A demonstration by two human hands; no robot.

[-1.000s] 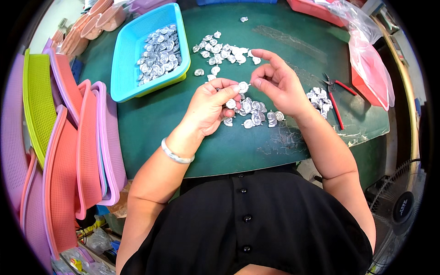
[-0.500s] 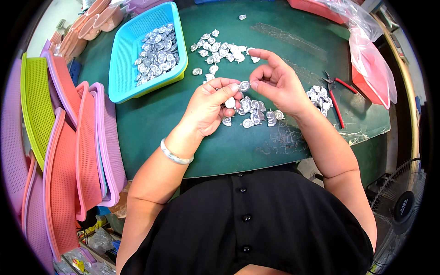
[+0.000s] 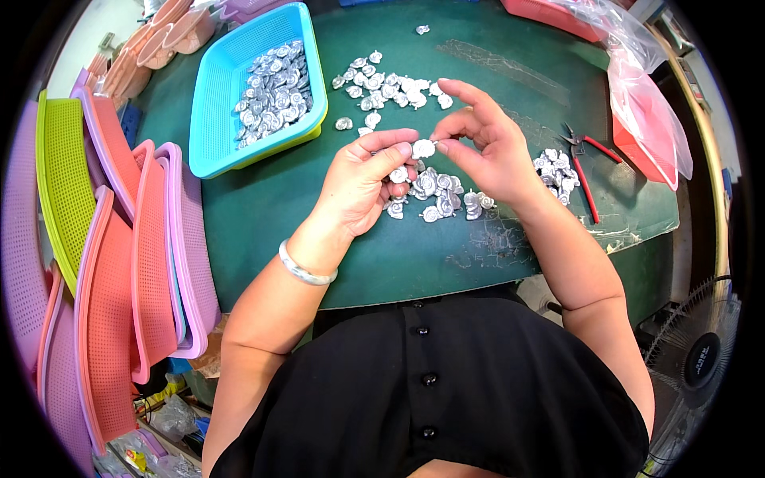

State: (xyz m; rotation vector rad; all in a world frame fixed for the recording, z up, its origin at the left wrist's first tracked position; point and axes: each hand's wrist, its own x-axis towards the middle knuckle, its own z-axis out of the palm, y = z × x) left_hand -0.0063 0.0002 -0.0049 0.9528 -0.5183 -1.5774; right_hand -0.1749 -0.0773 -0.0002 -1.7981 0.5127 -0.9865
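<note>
Between my two hands is a small silver rose-shaped metal piece (image 3: 423, 149). My left hand (image 3: 368, 175) pinches it at one side with thumb and forefinger, while its curled fingers keep another silver piece (image 3: 399, 174) against the palm. On the other side, the thumb and forefinger of my right hand (image 3: 488, 151) close on the same piece, its edge partly hidden by the fingertips. Just beyond and below the hands lies a loose pile of similar pieces (image 3: 438, 191). A farther group (image 3: 390, 89) spreads over the green table, and a smaller heap (image 3: 556, 174) sits right of my right wrist.
A blue basket (image 3: 209, 111) full of silver pieces stands at the left on the green table (image 3: 382, 271). Red-handled pliers (image 3: 584, 171) lie at the right, near a red bin (image 3: 637, 139) with plastic film. Stacked colored baskets (image 3: 107, 319) line the left; a fan (image 3: 701, 358) stands lower right.
The rose-shaped piece has turned between my fingertips and now shows a brighter face. My right hand has shifted slightly up; my left hand stays nearly in place.
</note>
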